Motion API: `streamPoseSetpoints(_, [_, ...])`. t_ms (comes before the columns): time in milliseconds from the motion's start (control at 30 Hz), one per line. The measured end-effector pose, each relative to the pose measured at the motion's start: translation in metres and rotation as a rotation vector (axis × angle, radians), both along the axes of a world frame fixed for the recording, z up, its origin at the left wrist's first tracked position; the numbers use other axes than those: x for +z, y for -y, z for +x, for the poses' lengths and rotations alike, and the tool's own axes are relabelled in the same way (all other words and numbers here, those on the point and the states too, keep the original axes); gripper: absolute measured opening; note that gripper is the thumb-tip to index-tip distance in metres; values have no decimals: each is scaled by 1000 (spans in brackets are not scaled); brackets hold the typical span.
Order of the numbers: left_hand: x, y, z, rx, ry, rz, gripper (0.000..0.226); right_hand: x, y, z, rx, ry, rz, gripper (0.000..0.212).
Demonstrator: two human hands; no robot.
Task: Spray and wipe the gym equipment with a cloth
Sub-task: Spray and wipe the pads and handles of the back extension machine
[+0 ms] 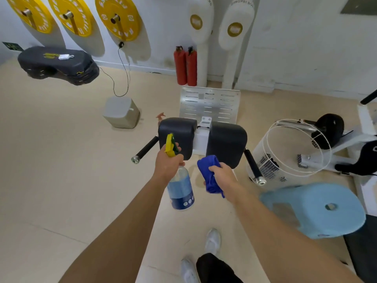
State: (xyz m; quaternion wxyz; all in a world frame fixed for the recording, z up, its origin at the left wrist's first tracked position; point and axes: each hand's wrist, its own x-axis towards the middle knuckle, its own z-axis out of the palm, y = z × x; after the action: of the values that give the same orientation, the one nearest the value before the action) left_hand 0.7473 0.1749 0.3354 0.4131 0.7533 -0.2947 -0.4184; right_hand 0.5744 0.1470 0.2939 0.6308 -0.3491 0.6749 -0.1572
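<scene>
Clear spray bottle (180,188) with yellow trigger, gripped by left hand (168,162) at frame centre. Crumpled blue cloth (210,174) clutched in right hand (223,172), just below black pads (226,144).

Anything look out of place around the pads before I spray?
A small orange figure lies on the floor behind the left pad, odd for a gym. The wire basket beside the right handle looks tilted. No spills seen.
</scene>
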Motion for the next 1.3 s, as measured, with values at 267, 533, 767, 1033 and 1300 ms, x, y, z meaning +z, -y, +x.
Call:
streamPoseSetpoints(267, [-45, 46, 38, -78, 111, 123, 38, -34, 83, 35, -40, 18, -89, 19])
streamPoseSetpoints(533, [-98, 73, 83, -209, 170, 220, 41, -66, 127, 74, -43, -25, -152, 18])
streamPoseSetpoints(767, [-150, 78, 128, -360, 172, 257, 33, -84, 141, 112, -96, -126, -247, 14])
streamPoseSetpoints(1033, [-167, 77, 156, -485, 218, 212, 32, -100, 122, 133, -120, -236, -309, 13])
streamPoseSetpoints(1300, [-186, 62, 145, -417, 236, 232, 17, -98, 119, 133, -207, -207, -484, 12])
